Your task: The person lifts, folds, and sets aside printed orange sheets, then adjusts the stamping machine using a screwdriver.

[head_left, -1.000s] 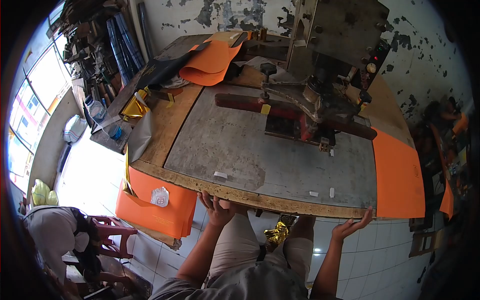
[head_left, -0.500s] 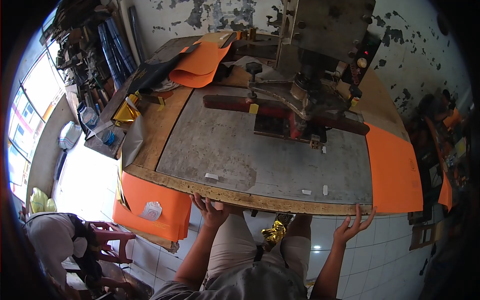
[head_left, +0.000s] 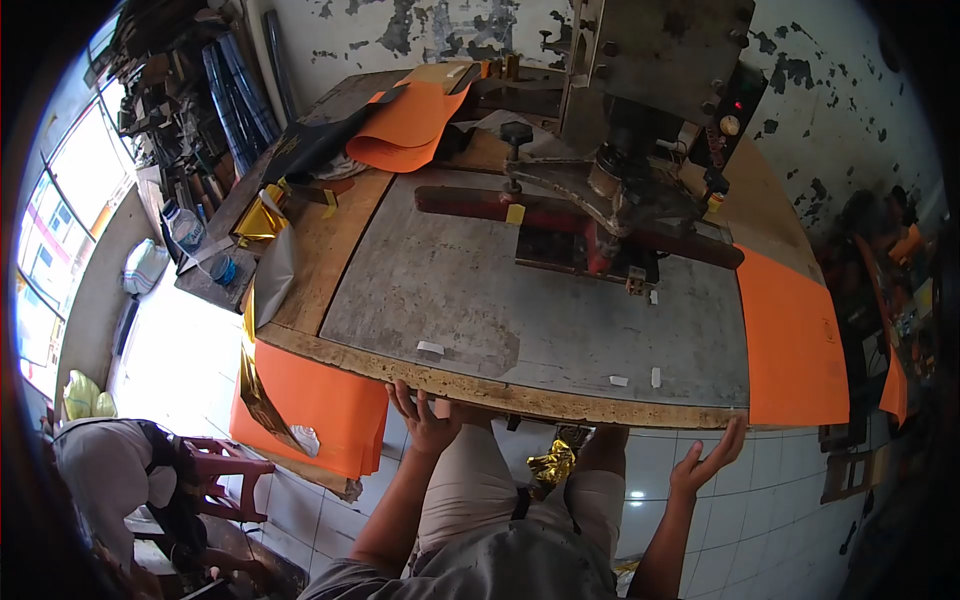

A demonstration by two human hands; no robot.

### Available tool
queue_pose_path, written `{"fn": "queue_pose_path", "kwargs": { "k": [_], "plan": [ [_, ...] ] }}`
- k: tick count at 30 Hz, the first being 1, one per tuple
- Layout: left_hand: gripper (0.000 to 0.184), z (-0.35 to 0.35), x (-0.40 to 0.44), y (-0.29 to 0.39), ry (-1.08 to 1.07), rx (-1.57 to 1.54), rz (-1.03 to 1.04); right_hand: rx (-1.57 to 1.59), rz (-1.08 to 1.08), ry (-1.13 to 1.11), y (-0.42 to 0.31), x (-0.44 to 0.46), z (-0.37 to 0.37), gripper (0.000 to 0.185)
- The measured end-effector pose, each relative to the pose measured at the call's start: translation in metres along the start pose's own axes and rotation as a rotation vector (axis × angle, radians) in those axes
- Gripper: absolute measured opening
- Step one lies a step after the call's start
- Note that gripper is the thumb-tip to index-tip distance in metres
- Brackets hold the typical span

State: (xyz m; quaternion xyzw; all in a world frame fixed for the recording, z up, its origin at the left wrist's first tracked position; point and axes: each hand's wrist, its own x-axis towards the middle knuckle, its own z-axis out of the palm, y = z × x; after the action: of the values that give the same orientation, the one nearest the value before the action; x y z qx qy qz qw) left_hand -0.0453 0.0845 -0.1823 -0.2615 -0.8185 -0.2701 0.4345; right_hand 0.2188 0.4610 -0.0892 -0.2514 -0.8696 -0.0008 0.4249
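Observation:
My left hand (head_left: 426,420) rests with its fingers apart against the wooden front edge (head_left: 520,400) of the worktable, holding nothing. Near the right front corner, my right hand (head_left: 708,462) touches the same edge with its fingertips, thumb apart and palm empty. Between and beyond my hands lies a grey metal plate (head_left: 420,290) with small white pieces (head_left: 430,347) on it. Over the plate stands a press with a dark red bar (head_left: 560,212). An orange sheet (head_left: 795,340) lies at the table's right end.
Stacked orange sheets (head_left: 310,400) are below the left front edge, with gold foil (head_left: 258,390) hanging over them. A folded orange sheet (head_left: 405,130) lies at the back left. A bottle (head_left: 184,226) stands at far left. Another person (head_left: 120,480) is at lower left.
The hanging gold foil has swung over the orange stack and covers most of the white emblem. My right hand's fingers have drawn closer together. The camera view has shifted slightly.

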Motion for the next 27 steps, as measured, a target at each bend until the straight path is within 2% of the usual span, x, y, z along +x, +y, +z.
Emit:
{"fn": "queue_pose_path", "kwargs": {
  "k": [27],
  "plan": [
    [0.094,0.001,0.007,0.005,0.006,-0.016,-0.053,0.099,0.029,0.26,0.004,-0.009,0.046,0.061]
  ]
}}
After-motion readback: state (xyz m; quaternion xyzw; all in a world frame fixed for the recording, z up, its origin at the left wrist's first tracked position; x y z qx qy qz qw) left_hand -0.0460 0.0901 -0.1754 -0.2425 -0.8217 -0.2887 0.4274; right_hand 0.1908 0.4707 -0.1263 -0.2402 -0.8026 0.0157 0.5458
